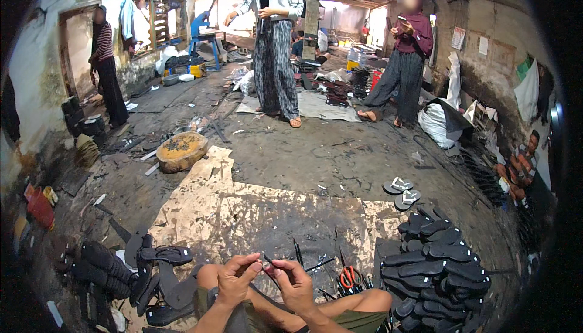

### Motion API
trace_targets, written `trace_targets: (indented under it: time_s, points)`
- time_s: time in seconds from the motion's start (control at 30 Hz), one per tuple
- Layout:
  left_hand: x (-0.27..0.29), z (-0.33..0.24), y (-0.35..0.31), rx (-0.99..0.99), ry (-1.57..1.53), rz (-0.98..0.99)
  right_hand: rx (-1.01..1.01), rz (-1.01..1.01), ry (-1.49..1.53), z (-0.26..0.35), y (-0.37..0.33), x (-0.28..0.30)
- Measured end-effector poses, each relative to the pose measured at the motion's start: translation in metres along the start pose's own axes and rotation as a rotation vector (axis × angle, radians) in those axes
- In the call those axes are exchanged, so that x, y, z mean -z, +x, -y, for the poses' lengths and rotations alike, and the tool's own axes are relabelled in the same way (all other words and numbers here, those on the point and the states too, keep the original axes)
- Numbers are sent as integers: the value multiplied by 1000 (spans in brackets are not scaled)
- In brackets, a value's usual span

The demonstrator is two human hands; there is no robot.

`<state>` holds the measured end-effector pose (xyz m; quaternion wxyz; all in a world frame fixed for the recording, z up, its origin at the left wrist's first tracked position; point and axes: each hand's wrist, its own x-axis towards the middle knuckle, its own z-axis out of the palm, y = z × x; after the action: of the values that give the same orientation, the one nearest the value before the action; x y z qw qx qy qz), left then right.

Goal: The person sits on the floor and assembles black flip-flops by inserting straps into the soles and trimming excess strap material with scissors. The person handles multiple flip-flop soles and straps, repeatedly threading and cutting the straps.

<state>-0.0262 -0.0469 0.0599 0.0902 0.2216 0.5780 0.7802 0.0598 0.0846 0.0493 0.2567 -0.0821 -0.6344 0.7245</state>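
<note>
Above my crossed legs, my left hand (237,279) and my right hand (293,285) meet almost fingertip to fingertip. A thin black strip (268,259) sticks out of the pinch of my right thumb and fingers. My left thumb and forefinger are pressed together too, but what lies between them is too small to tell. Just beyond my right knee, orange-handled scissors (348,277) rest among several thin black strips (367,282). A black sandal (165,254) with a thong strap lies left of my left knee, on a heap of others.
A big pile of black soles (434,266) rises at my right. Beyond it stand white-strapped flip-flops (401,193). Flattened cardboard (200,196) covers the floor ahead, near a round wooden block (182,151). Several people stand or sit farther off, one person (279,47) in the middle.
</note>
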Motion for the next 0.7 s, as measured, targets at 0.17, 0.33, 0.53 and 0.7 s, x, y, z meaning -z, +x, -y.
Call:
trace_targets:
  time_s: [0.17, 0.33, 0.53, 0.7]
  points:
    - [-4, -2, 0, 103, -1, -1, 51, 23, -193, 4, 1, 3]
    - [-3, 0, -5, 66, -132, -6, 112, 49, -195, 12, 0, -1]
    - [2, 9, -3, -10, -58, 14, 66, 131, -169, -6, 1, 4]
    - [-1, 9, -4, -14, -9, -25, 55, 121, -263, 5, 2, 2]
